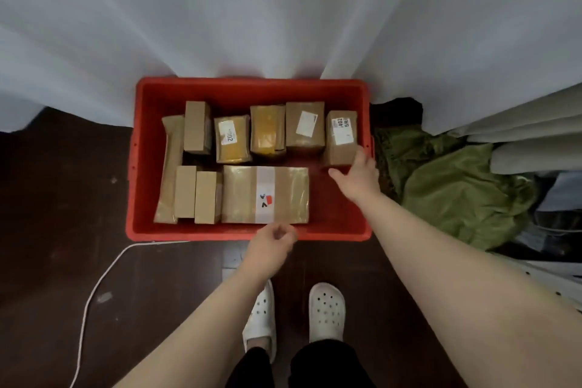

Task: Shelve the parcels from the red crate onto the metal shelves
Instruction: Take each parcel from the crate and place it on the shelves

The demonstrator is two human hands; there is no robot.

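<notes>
Red crate (141, 167): rectangular plastic tub with a plain rim, standing on the dark floor (56, 198) against a white curtain (220, 9).
Parcels, general: brown cardboard and glossy taped wraps, all lying inside the crate in two rough rows.
402 parcel (341, 138): small brown box at the far right end of the crate. A white label on top reads "402".
Flat parcel (283, 195): the largest, in the near row, crossed by a white tape band with a red and black mark.
200 parcel (232, 139): yellowish wrap, far row, with a white label.
Long parcel (171, 167): narrow, taped, lying along the crate's left wall.
Right hand (356, 176): at the near right corner of the 402 parcel. The fingers (362, 156) touch that corner, the thumb is spread wide toward the crate floor, and no closed grip is seen.
Left hand (271, 242): over the crate's near rim, just beside the flat parcel. Its fingers are loosely curled and narrow, holding nothing.
Surroundings: green cloth (456, 192) to the right of the crate, a white cord (94, 287) on the floor, and white clogs (326, 309) on the person's feet.
</notes>
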